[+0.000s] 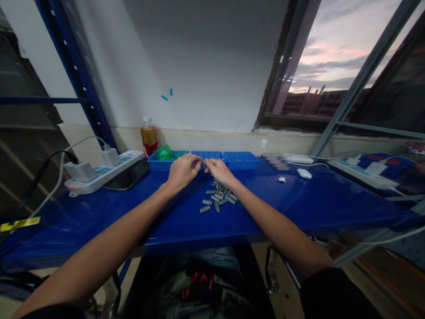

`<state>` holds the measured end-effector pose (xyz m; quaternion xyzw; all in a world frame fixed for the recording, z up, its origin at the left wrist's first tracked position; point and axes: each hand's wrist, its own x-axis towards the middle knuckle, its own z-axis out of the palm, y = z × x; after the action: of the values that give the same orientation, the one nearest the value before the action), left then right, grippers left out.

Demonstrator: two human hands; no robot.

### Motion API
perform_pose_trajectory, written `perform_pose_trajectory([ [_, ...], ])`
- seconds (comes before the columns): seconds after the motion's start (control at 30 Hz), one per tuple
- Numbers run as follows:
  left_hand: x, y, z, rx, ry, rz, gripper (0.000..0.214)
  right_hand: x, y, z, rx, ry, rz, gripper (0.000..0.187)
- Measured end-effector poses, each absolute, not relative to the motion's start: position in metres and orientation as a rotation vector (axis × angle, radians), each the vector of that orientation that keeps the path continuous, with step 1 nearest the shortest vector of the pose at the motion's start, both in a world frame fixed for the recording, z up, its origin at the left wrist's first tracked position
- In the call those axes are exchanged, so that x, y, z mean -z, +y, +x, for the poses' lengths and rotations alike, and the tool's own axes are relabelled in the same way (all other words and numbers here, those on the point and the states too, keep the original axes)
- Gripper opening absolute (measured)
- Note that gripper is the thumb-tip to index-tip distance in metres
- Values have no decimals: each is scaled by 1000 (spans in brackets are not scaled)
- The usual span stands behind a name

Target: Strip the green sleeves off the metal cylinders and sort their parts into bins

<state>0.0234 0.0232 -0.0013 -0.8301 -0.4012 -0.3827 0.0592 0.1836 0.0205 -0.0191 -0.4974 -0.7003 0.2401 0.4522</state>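
Observation:
My left hand (184,170) and my right hand (218,171) meet fingertip to fingertip above the blue table, in front of the bins. Both are closed in a pinch around something tiny between them, too small to make out. Below my right hand lies a loose pile of small silver metal cylinders (222,196), several of them spread toward me. Behind the hands stand shallow blue plastic bins; the right-hand bin (241,161) holds a few tiny pieces. Green plastic film (165,153) fills part of the left-hand bin (158,165).
A bottle of amber liquid (150,137) stands at the wall. On the left are a power strip (109,169) with plugs and a dark phone (127,176). To the right lie a white earbud (282,179), its case (304,173) and another power strip (360,173).

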Motion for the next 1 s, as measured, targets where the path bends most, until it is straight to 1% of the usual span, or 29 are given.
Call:
perform_pose_trajectory([
  [0.1, 3, 19, 27, 1234, -1206, -2472, 23, 21, 22, 178, -773, -1624, -1138, 37],
  [0.2, 4, 19, 30, 1293, -1216, -2531, 23, 21, 21, 179, -757, -1599, -1115, 33],
  [0.27, 4, 21, 30, 1356, -1302, -2630, 26, 20, 20, 182, -617, -1641, -1138, 28],
  [0.4, 3, 28, 29, 1496, -1636, -2892, 44, 19, 16, 189, -219, -1845, -1135, 14],
  [0.47, 4, 31, 28, 1560, -1734, -2985, 43, 17, 14, 190, -121, -1907, -1116, 10],
  [0.53, 5, 32, 27, 1637, -1765, -3069, 35, 16, 12, 190, -101, -1922, -1104, 7],
  [0.67, 5, 32, 27, 1882, -1772, -3133, 25, 13, 11, 188, -251, -1833, -1086, 10],
  [0.8, 5, 32, 29, 2059, -1632, -3098, 27, 12, 14, 187, -517, -1641, -999, 14],
  [0.9, 8, 33, 31, 2007, -1470, -3127, 30, 11, 18, 188, -635, -1571, -952, 15],
  [1.0, 13, 35, 33, 1760, -1377, -3106, 31, 9, 22, 194, -592, -1578, -993, 13],
])
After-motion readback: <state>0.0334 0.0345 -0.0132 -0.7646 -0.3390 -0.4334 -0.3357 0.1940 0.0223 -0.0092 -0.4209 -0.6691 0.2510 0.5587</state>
